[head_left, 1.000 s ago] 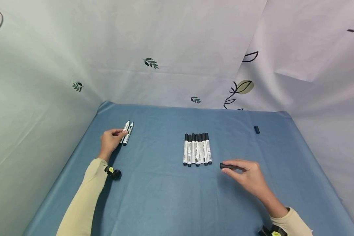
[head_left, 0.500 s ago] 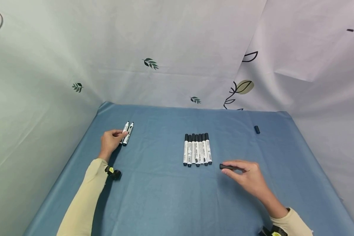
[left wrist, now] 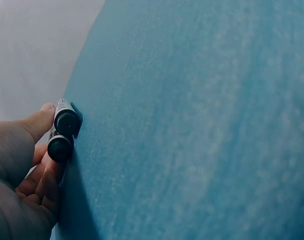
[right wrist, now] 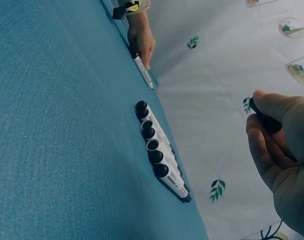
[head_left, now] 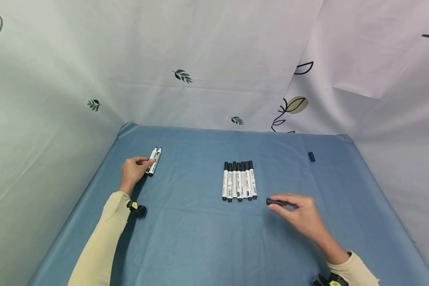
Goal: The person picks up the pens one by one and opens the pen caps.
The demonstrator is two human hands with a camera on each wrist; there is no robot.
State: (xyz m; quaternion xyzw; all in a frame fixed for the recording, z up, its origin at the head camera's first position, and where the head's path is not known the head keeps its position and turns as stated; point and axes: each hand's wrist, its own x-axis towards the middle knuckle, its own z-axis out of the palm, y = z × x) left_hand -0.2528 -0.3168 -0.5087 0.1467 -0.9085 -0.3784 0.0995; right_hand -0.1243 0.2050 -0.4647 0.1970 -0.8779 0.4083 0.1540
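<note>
On the left of the blue cloth, two white markers [head_left: 156, 162] without caps lie side by side, their tips pointing away from me. My left hand [head_left: 133, 172] grips them between thumb and fingers; the left wrist view shows their dark rear ends [left wrist: 66, 122] touching. Over the cloth on the right, my right hand [head_left: 302, 212] pinches a black marker cap [head_left: 274, 201] between thumb and fingers, and part of the cap is hidden by them. In the middle, several white markers [head_left: 239, 184] with black caps lie in a close row, left of the right hand.
A second black cap [head_left: 311, 157] lies loose at the back right of the blue cloth [head_left: 196, 242]. Pale fabric walls [head_left: 214, 59] with leaf prints enclose the table at the back and sides.
</note>
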